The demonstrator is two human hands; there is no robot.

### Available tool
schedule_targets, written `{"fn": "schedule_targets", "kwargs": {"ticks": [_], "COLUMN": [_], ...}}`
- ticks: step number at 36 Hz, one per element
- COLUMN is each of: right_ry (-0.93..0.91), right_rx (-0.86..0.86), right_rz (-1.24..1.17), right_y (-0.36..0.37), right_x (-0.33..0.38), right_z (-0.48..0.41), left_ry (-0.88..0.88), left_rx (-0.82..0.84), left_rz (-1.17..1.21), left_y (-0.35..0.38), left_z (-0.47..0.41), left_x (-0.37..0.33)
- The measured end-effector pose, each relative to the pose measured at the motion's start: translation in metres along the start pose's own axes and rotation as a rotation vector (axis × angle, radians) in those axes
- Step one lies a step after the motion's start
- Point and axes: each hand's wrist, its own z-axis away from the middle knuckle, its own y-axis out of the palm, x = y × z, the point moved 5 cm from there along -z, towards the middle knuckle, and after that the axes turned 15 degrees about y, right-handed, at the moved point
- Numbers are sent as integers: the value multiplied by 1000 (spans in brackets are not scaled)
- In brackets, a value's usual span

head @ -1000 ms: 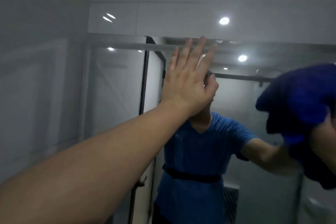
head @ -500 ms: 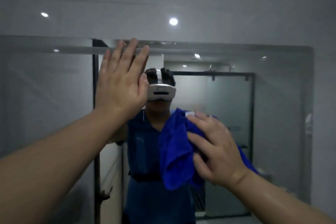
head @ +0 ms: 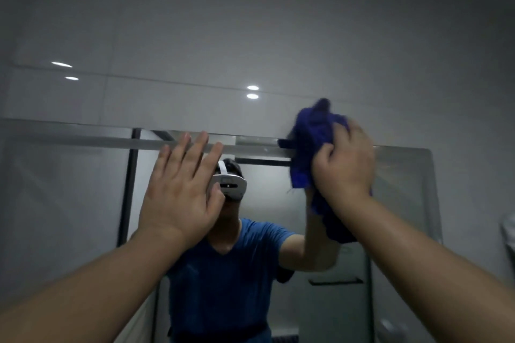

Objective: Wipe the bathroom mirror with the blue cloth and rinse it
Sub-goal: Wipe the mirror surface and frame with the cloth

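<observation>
At the top of the mirror (head: 69, 203), the blue cloth (head: 312, 133) is gripped by the right hand (head: 344, 167), fingers (head: 326, 157) curled, for wiping; the left hand (head: 178, 198) is braced flat, fingers straight

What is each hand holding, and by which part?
The right hand grips the bunched blue cloth around its middle; the left hand holds nothing, flat on the mirror.

Bunched blue cloth (head: 313, 142) bulges above and left of the gripping fingers (head: 327, 157), pressed against the mirror's (head: 401, 203) top edge.

Glossy glass mirror (head: 69, 203); fuzzy blue cloth (head: 315, 131).
</observation>
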Motion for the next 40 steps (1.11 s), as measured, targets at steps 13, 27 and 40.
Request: {"fn": "schedule_targets", "kwargs": {"ticks": [13, 27, 40], "right_ry": [-388, 18, 270], "right_rx": [108, 160, 144], "right_rz": [163, 247, 358], "right_y": [-5, -43, -72], "right_x": [39, -50, -118], "right_z": [15, -55, -89], "left_ry": [6, -15, -12], "left_rx": [-38, 27, 34], "left_rz": [14, 15, 182], "left_y": [-3, 1, -47], "left_z": [-2, 0, 9], "left_x": [-4, 3, 68]}}
